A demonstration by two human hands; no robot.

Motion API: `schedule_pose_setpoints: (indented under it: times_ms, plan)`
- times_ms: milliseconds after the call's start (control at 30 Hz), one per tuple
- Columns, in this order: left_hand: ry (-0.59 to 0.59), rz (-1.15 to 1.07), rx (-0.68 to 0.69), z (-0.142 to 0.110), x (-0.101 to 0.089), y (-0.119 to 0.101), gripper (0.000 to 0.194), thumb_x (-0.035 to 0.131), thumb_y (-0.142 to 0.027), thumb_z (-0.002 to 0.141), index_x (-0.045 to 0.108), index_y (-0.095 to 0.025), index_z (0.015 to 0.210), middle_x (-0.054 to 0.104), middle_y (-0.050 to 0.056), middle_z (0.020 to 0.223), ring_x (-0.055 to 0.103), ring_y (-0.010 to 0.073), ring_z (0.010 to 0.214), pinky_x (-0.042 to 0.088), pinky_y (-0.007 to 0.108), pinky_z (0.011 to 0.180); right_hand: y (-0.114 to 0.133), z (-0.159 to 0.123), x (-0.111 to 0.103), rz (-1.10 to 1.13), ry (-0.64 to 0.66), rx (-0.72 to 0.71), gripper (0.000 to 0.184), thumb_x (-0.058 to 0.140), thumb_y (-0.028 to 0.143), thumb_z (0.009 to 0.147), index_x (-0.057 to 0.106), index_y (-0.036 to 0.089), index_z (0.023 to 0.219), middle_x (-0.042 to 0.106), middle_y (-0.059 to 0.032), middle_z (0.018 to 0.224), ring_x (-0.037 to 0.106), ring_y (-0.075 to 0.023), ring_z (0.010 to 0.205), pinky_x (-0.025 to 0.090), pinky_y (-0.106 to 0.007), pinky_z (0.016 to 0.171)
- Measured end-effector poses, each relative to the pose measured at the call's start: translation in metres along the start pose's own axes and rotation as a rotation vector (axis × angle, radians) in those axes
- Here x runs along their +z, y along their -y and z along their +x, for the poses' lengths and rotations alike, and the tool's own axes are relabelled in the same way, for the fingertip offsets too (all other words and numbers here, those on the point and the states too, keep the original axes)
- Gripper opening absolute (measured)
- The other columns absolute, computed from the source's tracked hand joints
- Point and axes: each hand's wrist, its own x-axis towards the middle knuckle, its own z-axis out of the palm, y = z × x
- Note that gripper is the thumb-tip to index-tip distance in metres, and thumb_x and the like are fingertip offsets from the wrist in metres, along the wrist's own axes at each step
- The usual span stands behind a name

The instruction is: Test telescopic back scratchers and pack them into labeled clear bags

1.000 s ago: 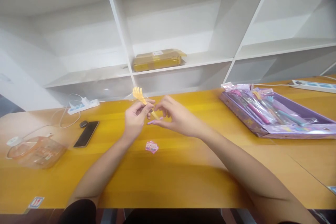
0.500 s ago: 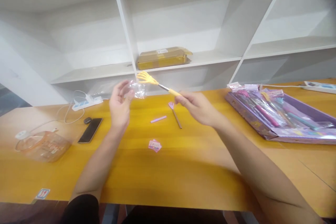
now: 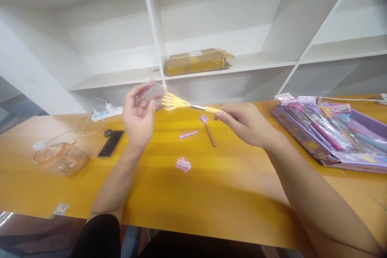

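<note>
My right hand [image 3: 242, 124] is closed round the handle of a yellow hand-shaped back scratcher [image 3: 177, 102], held level above the table with its claw toward the left. My left hand [image 3: 139, 115] pinches a clear plastic bag [image 3: 159, 88], which is thin and partly hidden by the fingers; the claw is right beside it. On the table beneath lie a purple back scratcher head on a metal rod [image 3: 209, 132] and a separate purple tube [image 3: 188, 134]. Nearer to me are small pink printed cards [image 3: 183, 164].
A purple display box [image 3: 317, 155] full of wrapped back scratchers stands at the right. To the left are a phone [image 3: 111, 144], a power strip [image 3: 106, 113] with cables and an orange transparent jug [image 3: 65, 159]. A taped parcel [image 3: 198, 63] sits on the white shelf.
The back scratcher's claw has tipped lower, to nearly level. My left hand has shifted the plastic bag up and behind its fingers. The whole view has turned slightly.
</note>
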Motion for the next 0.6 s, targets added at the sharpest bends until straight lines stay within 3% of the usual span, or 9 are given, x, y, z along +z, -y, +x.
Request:
schedule_pose_setpoints:
  times_ms: [67, 167, 367, 600]
  plan:
    - [-0.004, -0.028, -0.010, 0.000, 0.001, -0.003, 0.042, 0.086, -0.037, 0.099, 0.068, -0.029, 0.136, 0.067, 0.011, 0.157, 0.079, 0.0306, 0.129, 0.073, 0.034, 0.090, 0.000, 0.000, 0.000, -0.033, 0.010, 0.002, 0.060, 0.047, 0.066, 0.116, 0.062, 0.022, 0.077, 0.057, -0.0007, 0.067, 0.049, -0.0149, 0.059, 0.035, -0.032, 0.060]
    - [-0.008, -0.090, -0.031, 0.003, -0.002, -0.005, 0.036, 0.086, -0.032, 0.099, 0.070, -0.029, 0.131, 0.071, 0.009, 0.152, 0.083, 0.0263, 0.116, 0.075, 0.035, 0.088, -0.002, 0.000, -0.003, -0.022, 0.021, 0.011, 0.057, 0.048, 0.065, 0.116, 0.068, 0.023, 0.083, 0.065, -0.0025, 0.074, 0.054, -0.0162, 0.063, 0.038, -0.032, 0.062]
    - [-0.027, -0.125, -0.089, 0.009, -0.009, -0.003, 0.042, 0.092, -0.038, 0.093, 0.070, -0.031, 0.128, 0.071, 0.009, 0.153, 0.080, 0.0287, 0.125, 0.075, 0.042, 0.098, -0.013, 0.002, -0.004, 0.009, 0.020, 0.036, 0.052, 0.052, 0.064, 0.115, 0.077, 0.023, 0.093, 0.072, -0.0045, 0.083, 0.062, -0.0186, 0.073, 0.041, -0.032, 0.067]
    - [0.018, -0.183, -0.151, 0.007, -0.006, -0.007, 0.046, 0.094, -0.042, 0.091, 0.070, -0.029, 0.128, 0.073, 0.010, 0.151, 0.083, 0.0263, 0.116, 0.074, 0.043, 0.100, -0.024, 0.004, 0.007, 0.061, 0.021, 0.039, 0.057, 0.053, 0.067, 0.113, 0.077, 0.022, 0.089, 0.072, -0.0046, 0.084, 0.060, -0.0181, 0.075, 0.042, -0.030, 0.069]
